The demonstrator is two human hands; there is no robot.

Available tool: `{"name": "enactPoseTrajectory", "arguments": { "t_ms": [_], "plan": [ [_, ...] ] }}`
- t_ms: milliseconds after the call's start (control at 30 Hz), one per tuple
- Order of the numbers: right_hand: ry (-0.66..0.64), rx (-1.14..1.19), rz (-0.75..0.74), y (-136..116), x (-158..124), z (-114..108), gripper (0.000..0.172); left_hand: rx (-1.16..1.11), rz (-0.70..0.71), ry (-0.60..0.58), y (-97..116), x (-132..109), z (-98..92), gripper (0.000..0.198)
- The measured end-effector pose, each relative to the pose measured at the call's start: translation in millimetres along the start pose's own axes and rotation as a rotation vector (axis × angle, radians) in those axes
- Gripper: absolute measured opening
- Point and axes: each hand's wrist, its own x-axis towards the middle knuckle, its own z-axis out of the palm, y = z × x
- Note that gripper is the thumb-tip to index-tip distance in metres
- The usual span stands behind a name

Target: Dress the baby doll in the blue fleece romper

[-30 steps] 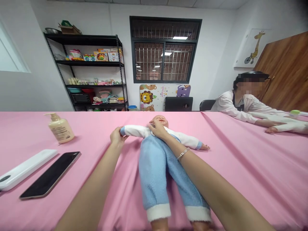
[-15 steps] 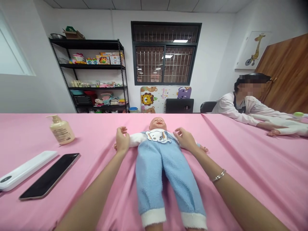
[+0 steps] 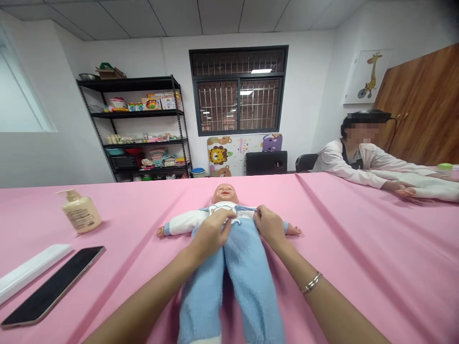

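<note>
"How do the hands stand?"

"The right hand has thumb and fingertips closed on what looks like a blue-edged strap, stretched out from the bib. The left hand curls over that bib; whether it pinches anything, I can't tell."

"What's done, what's left?"

"The doll lies on its back beneath both hands, head toward twelve o'clock, already in a white top and blue overalls. The strap isn't lying flat, so I'd judge that side unsettled. Any fastener is hidden."

"Materials?"

"Nubbly fleece legs, a smooth, round head, softly creased pink cloth underneath. Out from the bib: a rounded pump bottle at nine, a flat, glossy phone at eight."
</note>
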Motion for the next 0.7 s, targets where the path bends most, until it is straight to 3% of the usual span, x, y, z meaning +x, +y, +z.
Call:
{"name": "enactPoseTrajectory", "arguments": {
  "t_ms": [67, 167, 233, 300, 367, 500, 567, 633, 700],
  "plan": [
    [0.028, 0.199, 0.16, 6.0, 1.3, 5.7, 0.019, 0.021, -0.001, -0.155, 12.2, 18.2, 15.1, 0.02],
    [0.016, 0.395, 0.291, 12.8, 0.8, 13.6, 0.022, 0.223, -0.179, -0.44, 14.4, 44.1, 46.3, 0.017],
    [-0.007, 0.512, 0.354, 13.4, 0.2, 17.7, 0.021, 0.365, -0.275, -0.504, 8.4, 54.3, 66.6, 0.018],
    [-0.097, 0.697, 0.47, 12.0, 0.3, 21.3, 0.022, 0.436, -0.309, -0.433, 1.0, 56.1, 81.6, 0.026],
    [-0.216, 0.839, 0.586, 10.2, 0.9, 24.5, 0.025, 0.463, -0.262, -0.275, -5.3, 50.5, 88.6, 0.038],
    [-0.327, 1.02, 0.692, 9.3, 1.4, 24.1, 0.028, 0.451, 0.022, 0.022, -10.3, 31.0, 81.4, 0.041],
    [-0.24, 1.2, 0.794, 12.3, 2.3, 19.7, 0.027, 0.439, 0.161, 0.063, -8.6, 24.2, 73.8, 0.039],
    [-0.06, 1.343, 0.834, 18.8, 4.9, 13.6, 0.032, 0.437, 0.268, 0.071, -5.5, 21.1, 68.4, 0.037],
    [0.131, 1.339, 0.718, 27.2, 8.9, 6.9, 0.052, 0.433, 0.336, 0.074, -2.5, 20.6, 66.2, 0.034]
  ]
}}
